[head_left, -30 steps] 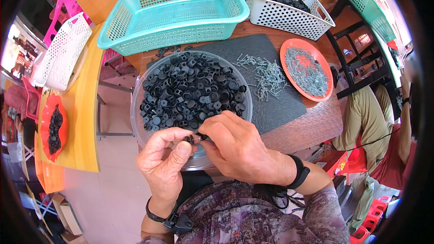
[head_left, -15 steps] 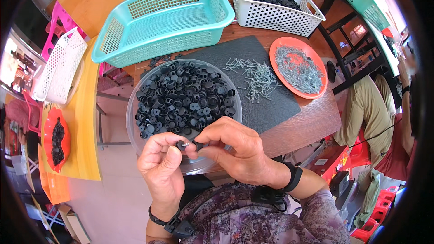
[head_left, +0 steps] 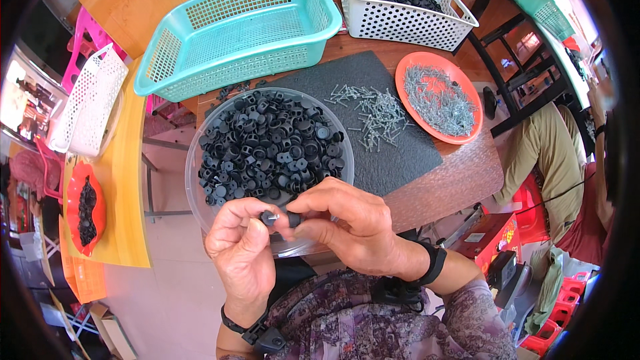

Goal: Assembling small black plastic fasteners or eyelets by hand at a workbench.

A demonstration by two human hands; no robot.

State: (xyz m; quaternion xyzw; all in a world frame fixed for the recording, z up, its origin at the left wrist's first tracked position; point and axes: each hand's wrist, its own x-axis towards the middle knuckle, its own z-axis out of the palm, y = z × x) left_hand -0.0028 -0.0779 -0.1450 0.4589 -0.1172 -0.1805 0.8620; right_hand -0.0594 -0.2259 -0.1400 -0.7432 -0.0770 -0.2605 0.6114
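Note:
Both hands meet over the near rim of a clear round tub (head_left: 191, 167), heaped with small black plastic knobs and parts (head_left: 273, 140). Between thumb and fingertips, my left hand (head_left: 241, 243) pinches a small black plastic part (head_left: 268, 218) with a shiny screw (head_left: 274, 217) poking out of it toward the right. My right hand (head_left: 350, 223) is closed on a black round knob (head_left: 293, 219), held a short gap away from the screw tip. Loose screws (head_left: 377, 117) lie on a dark mat (head_left: 407, 167) beyond my right hand.
An orange plate (head_left: 467, 135) of screws sits at the right. Behind stand a turquoise basket (head_left: 253, 60) and a white basket (head_left: 407, 30) holding black parts. On the yellow table (head_left: 127, 227) at left is a red dish (head_left: 99, 217) of black pieces. Another person (head_left: 553, 160) sits at far right.
The black knob in my right hand has turned and shows more plainly beside the screw. Both hands stay nearly in place, still pinching their parts.

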